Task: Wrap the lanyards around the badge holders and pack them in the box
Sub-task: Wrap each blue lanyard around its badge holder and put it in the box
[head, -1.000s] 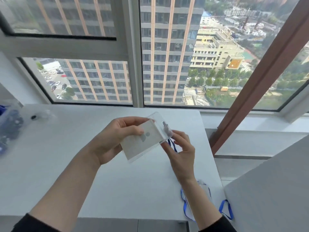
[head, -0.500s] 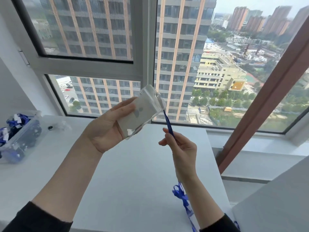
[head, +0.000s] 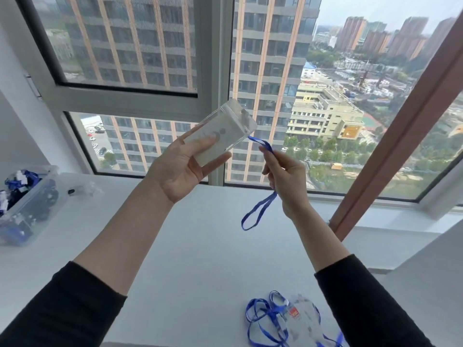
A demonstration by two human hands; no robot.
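Location: a high-floor office-type room, identified by a plain white table (head: 200, 246) set against large metal-framed windows (head: 130, 41) overlooking city towers (head: 270, 71) and streets below, with a clear box (head: 32, 209) of lanyards (head: 18, 180) on the table.

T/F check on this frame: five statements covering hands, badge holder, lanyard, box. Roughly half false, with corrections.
1. The left hand holds a clear badge holder raised above the table. True.
2. The blue lanyard is already wound around that badge holder. False: it trails from the holder's corner through the right hand and hangs in a loose loop.
3. The right hand pinches the lanyard. True.
4. The clear plastic box sits at the table's right side. False: it is at the left edge.
5. The table's near edge has no other badges. False: a pile of badge holders with loose lanyards lies there, by the right sleeve.
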